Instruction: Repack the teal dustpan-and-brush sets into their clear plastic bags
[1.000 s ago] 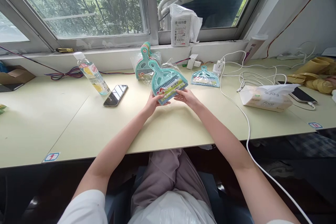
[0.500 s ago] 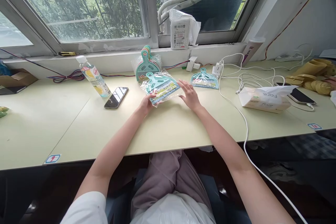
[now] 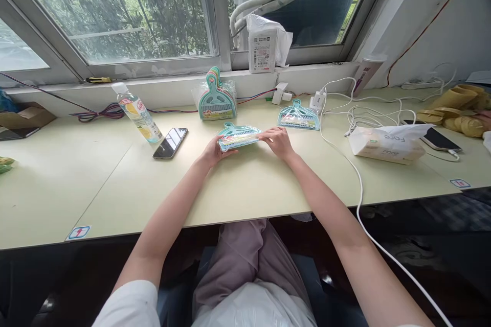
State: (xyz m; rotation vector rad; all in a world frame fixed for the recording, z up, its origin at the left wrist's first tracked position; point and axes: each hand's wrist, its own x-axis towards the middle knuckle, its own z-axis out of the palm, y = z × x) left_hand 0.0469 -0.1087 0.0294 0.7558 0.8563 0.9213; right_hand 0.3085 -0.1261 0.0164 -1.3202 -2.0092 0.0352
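A teal mini dustpan and brush set in clear plastic wrap is held between my two hands, just over the table. My left hand grips its left end, thumb on top. At its right end, the fingers of my right hand pinch the wrapped edge. Behind it, several similar wrapped dustpan sets lean upright against the wall below the window. Another wrapped dustpan set lies beyond my right hand.
To the left are a drink bottle leaning at an angle and a phone. On the right stand a tissue pack and tangled white cables. A white cable runs down over the table's front edge. A box sits on the sill.
The dustpan set has tilted flatter and come lower, away from the upright stack. My right hand has closed from spread fingers onto its right edge.
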